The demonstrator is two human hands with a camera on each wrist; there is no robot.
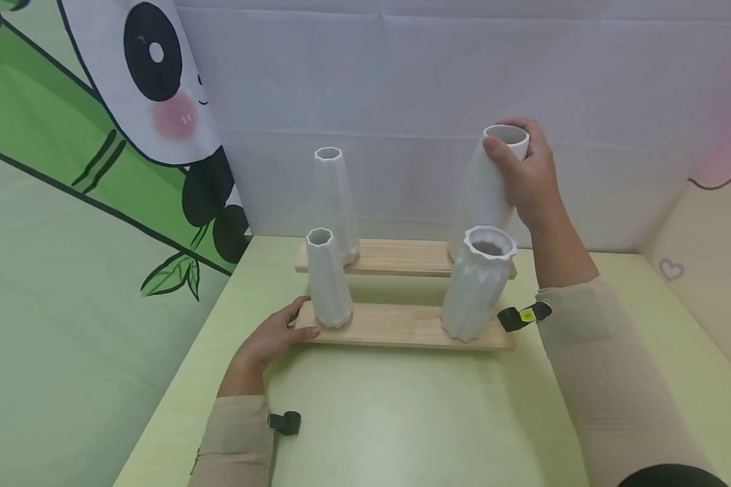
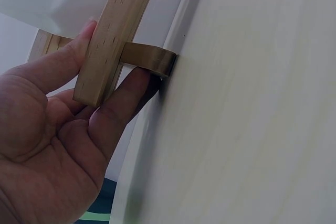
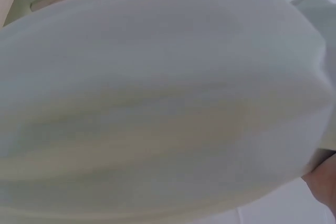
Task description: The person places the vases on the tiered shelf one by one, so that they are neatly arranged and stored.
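Observation:
My left hand [image 1: 274, 335] grips the left end of the front wooden stand [image 1: 396, 325]; in the left wrist view the thumb lies on one face of its board [image 2: 113, 35] and fingers reach under it by a small foot [image 2: 149, 59]. My right hand [image 1: 533, 172] holds a tall white vase [image 1: 484, 193] at its rim, over the right end of the back stand [image 1: 402, 257]. Before it, a ribbed white vase [image 1: 475, 284] with a scalloped mouth stands on the front stand's right end. In the right wrist view, a large ribbed vase [image 3: 168, 98] hides most of that hand.
A slim white vase [image 1: 329, 281] stands on the front stand's left end, close to my left hand. Behind it, a taller white vase [image 1: 335, 203] is on the back stand. A pale wall [image 1: 396, 88] rises behind the light yellow table [image 1: 390, 419].

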